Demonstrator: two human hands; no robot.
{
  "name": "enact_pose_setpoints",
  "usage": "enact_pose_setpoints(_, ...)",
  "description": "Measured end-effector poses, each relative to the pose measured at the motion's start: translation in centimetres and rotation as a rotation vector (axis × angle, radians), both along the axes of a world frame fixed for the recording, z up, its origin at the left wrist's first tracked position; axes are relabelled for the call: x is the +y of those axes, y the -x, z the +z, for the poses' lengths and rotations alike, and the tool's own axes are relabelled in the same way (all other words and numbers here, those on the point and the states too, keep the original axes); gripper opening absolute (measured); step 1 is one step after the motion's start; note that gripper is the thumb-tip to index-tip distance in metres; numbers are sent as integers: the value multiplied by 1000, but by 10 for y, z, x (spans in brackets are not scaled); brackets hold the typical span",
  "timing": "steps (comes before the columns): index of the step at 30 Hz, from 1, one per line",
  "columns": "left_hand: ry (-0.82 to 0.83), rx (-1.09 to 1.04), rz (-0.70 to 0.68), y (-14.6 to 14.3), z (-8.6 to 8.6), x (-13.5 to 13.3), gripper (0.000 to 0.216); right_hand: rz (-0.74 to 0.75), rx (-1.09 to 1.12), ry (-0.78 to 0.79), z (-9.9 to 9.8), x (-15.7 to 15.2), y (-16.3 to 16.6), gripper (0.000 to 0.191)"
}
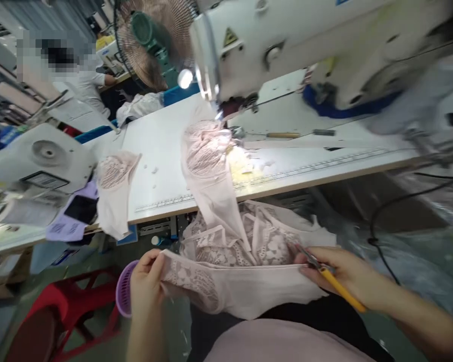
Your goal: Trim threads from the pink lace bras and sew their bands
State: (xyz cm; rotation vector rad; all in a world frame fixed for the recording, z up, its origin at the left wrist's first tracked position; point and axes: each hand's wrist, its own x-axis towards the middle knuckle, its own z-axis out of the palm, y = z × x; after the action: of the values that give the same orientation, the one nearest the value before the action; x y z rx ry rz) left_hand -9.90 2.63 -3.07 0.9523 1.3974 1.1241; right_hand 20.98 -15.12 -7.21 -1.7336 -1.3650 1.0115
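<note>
- My sole feed: head-worn, looking forward and down.
- Close range: bare left hand (147, 275), bare right hand (345, 275).
- Farther: long white tan-edged tabletop (160, 173); beyond, round wire-caged fan (154, 42).

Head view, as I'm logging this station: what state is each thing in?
Left hand, closed on the held garment
Right hand, closed on the yellow-handled tool and the held garment
Held garment, upper edge drawn straight
Yellow-handled tool, held; blades open or shut unclear
Garment at the sewing machine, draped over the table edge
Left garment piece, partly over the table edge
Needle area, brightly lit
Fan, spinning or still unclear
Red stool, standing
</note>
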Motion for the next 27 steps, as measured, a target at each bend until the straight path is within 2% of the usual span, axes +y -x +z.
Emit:
enact_pose_setpoints(5, 54, 47, 20, 2, -3, 7, 38, -73, 60, -17, 13, 1, 7, 28)
enact_pose_setpoints(13, 115, 22, 38, 5, -1, 1, 44, -165, 50, -62, 6, -4, 6, 27)
enact_pose_setpoints(16, 106, -19, 19, 4, -1, -5, 44, -220, -52, -166, 7, -4, 7, 19)
enact_pose_setpoints(17, 99, -38, 5, 4, -2, -7, 44, -183, -105, -232, 8, -3, 10, 15)
enact_pose_setpoints(19, 81, -70, -22, 6, -2, -10, 43, -11, -217, -357, 8, 3, 24, 15)
enact_pose_setpoints(22, 71, -93, -67, 13, 1, -18, 41, 312, -380, -396, 3, 15, 53, 18)
enact_pose_setpoints(24, 82, -99, -110, 20, 4, -25, 39, 404, -480, -397, -2, 23, 70, 22)
enact_pose_setpoints(27, 119, -76, -178, 33, 6, -40, 38, 427, -556, -431, -4, 28, 81, 26)
